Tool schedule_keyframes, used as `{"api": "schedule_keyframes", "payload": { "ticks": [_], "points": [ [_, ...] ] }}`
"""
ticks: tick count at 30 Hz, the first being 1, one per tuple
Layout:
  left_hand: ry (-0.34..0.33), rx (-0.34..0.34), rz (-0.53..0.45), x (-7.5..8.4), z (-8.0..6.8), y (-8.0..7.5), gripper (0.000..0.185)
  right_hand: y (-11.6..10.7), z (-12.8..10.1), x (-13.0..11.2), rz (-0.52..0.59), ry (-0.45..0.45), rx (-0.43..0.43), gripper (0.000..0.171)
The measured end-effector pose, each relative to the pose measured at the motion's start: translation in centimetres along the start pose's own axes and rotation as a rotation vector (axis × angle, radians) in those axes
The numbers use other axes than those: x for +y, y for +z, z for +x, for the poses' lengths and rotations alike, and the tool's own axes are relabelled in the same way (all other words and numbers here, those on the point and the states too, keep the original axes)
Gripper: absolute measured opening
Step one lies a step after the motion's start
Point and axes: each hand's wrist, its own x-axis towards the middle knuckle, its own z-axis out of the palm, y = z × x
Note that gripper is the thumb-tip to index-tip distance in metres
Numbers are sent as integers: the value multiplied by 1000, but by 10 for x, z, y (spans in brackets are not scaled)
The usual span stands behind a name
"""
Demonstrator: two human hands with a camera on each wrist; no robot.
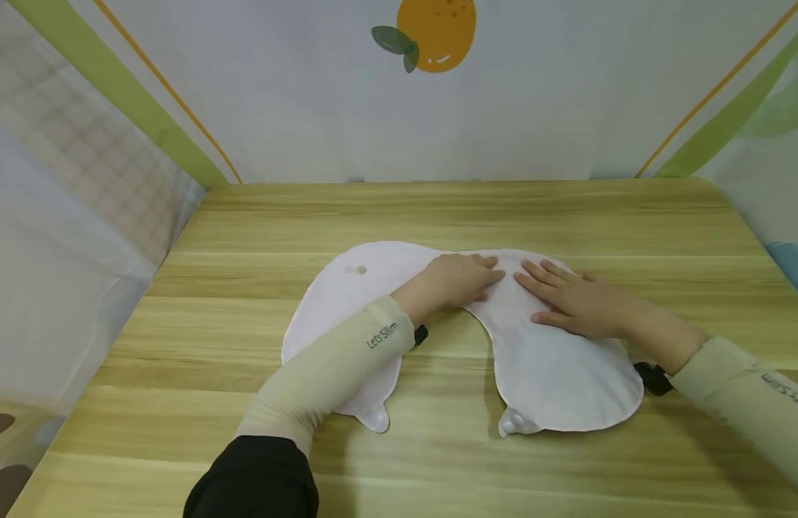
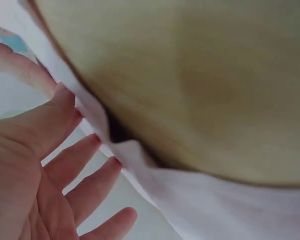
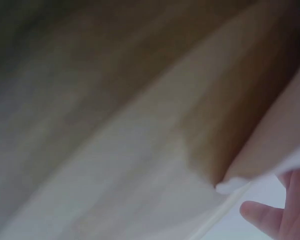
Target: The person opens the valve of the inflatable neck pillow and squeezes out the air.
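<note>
A pale pinkish-white U-shaped neck pillow (image 1: 554, 381) lies spread on the wooden table, its two ends toward the near side. My left hand (image 1: 460, 279) rests across the middle of its curve with the fingers pointing right. In the left wrist view, the thumb and fingertips of the left hand (image 2: 55, 165) are at the pillow's edge (image 2: 210, 200), which puckers there. On the right lobe my right hand (image 1: 580, 302) lies with fingers spread. Part of the right hand (image 3: 275, 215) shows beside the pillow's edge (image 3: 280, 135) in the right wrist view.
The wooden table (image 1: 243, 237) extends around the pillow. Behind it hangs a white curtain (image 1: 295, 101) with an orange fruit print. Checked fabric (image 1: 114, 173) hangs at the left side. A dark wrist device (image 1: 654, 378) sits under the right wrist.
</note>
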Motion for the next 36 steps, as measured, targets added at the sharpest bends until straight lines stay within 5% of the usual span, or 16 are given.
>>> {"api": "schedule_keyframes", "payload": {
  "ticks": [20, 36],
  "points": [
    [-163, -96, -87, -14, -32, 8, 70, 0, -4, -1, 5, 64, -64, 73],
    [-207, -102, -124, -39, -61, 21, 69, 2, -4, 2, -6, 80, -89, 73]
  ]
}}
